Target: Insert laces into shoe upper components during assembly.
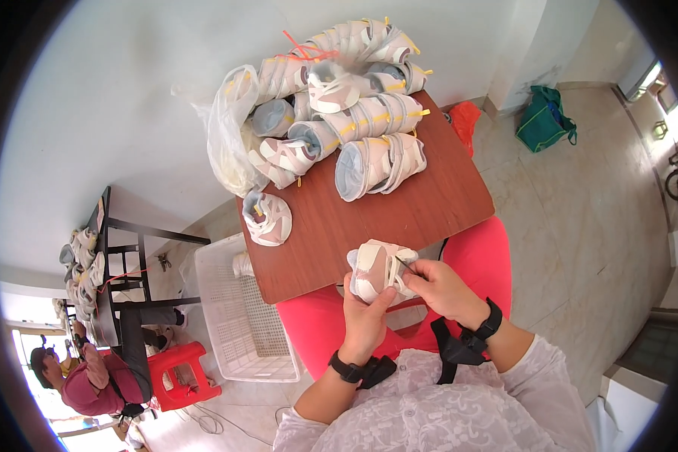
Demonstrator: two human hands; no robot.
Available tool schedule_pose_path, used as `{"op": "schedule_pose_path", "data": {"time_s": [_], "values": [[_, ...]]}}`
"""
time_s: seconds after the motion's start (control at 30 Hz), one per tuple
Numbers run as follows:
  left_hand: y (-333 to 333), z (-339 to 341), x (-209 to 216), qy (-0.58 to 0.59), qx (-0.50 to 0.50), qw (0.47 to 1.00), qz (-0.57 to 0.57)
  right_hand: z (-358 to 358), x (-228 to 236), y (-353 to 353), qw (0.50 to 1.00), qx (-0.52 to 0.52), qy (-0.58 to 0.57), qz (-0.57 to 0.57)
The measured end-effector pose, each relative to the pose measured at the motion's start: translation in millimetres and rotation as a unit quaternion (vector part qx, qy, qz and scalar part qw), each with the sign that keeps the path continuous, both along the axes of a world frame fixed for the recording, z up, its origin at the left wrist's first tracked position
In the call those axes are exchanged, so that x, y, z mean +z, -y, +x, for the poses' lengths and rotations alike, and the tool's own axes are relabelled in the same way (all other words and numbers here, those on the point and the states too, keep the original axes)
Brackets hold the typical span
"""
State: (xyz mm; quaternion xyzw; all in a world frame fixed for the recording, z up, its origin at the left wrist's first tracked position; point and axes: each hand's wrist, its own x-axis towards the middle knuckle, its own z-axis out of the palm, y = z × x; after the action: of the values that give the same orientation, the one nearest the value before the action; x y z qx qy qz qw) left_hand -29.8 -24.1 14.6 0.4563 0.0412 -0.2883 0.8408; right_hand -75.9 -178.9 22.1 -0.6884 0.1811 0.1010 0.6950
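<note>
A pink-and-white shoe upper [372,270] with white laces is held above my lap, just off the table's front edge. My left hand [364,322] is closed around its lower side, thumb up near the laces. My right hand [446,291] pinches a thin dark tool [404,263], whose tip is at the lacing; its exact kind is too small to tell. On the brown table [437,197], a single shoe upper [267,218] sits at the left corner. Rows of nested uppers [369,120] lie farther back, with a short stack [380,166] in front of them.
A clear plastic bag [231,143] hangs at the table's left. Below it stands a white plastic basket [230,324]. At left, a person [98,384] works by a dark table with more uppers, near a red stool [181,373]. A green bag [544,120] lies on the floor at right.
</note>
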Motion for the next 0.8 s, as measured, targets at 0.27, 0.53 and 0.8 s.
{"op": "schedule_pose_path", "data": {"time_s": [0.27, 0.53, 0.8], "values": [[-1.0, -3.5, -3.2, 0.014, 0.013, 1.000, -0.011, -1.8, -8.5, -13.3, 0.983, -0.117, 0.058, -0.129], [-5.0, 10.0, 5.3, -0.035, 0.018, 0.997, -0.065, -8.0, -2.4, -18.8, 0.980, -0.157, 0.114, -0.045], [-16.5, 20.9, 15.3, -0.014, -0.024, 0.998, -0.063, -10.5, 34.1, -7.8, 0.984, 0.006, 0.125, -0.124]]}}
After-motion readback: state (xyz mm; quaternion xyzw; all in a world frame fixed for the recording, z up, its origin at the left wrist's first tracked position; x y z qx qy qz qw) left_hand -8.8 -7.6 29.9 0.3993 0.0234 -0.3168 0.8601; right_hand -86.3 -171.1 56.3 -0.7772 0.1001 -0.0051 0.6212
